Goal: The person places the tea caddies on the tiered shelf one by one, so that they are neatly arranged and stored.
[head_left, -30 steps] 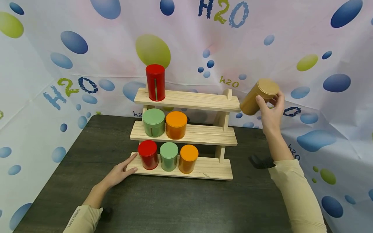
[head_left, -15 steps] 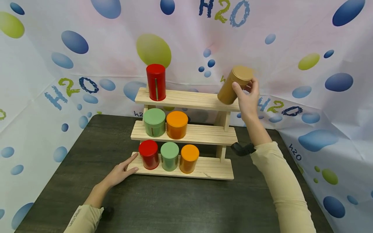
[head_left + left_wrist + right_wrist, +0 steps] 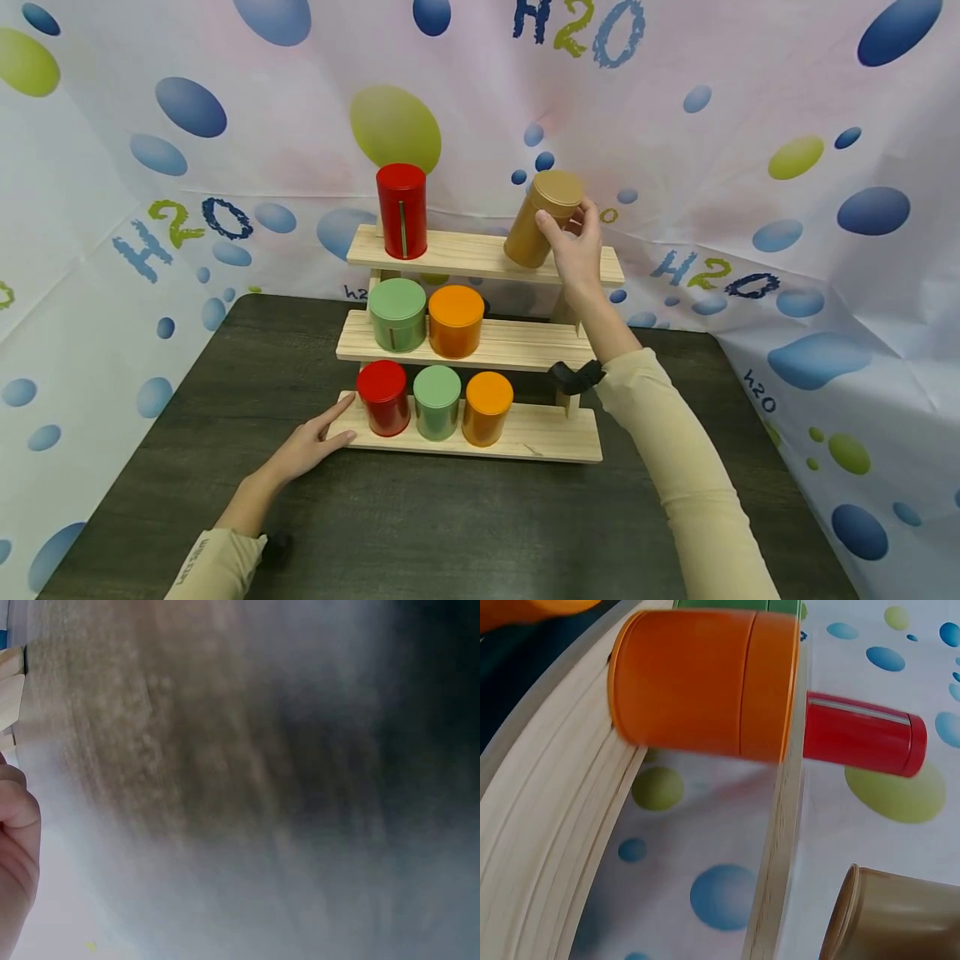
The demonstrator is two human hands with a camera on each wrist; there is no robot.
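Note:
My right hand (image 3: 580, 250) grips a tall gold canister (image 3: 542, 218) by its side, thumb in front and fingers behind. The canister leans to the right, its base overlapping the top shelf (image 3: 468, 253) in the head view; in the right wrist view the canister (image 3: 900, 919) shows at the lower right. At the top shelf's left end stands a tall red canister (image 3: 402, 212). My left hand (image 3: 303, 446) rests its extended fingers on the left end of the bottom shelf (image 3: 551, 432), beside a short red canister (image 3: 384, 400). The left wrist view is mostly blurred table.
The middle shelf (image 3: 536, 343) bears a wide green canister (image 3: 397, 315) and an orange canister (image 3: 455, 322). On the bottom shelf are a smaller green canister (image 3: 437, 403) and a smaller orange canister (image 3: 487, 408). A patterned curtain (image 3: 262, 125) hangs behind the dark table (image 3: 450, 525).
My right hand has carried the gold canister leftward, from beyond the rack's right end to over the right half of the top shelf. My left hand has stayed in place.

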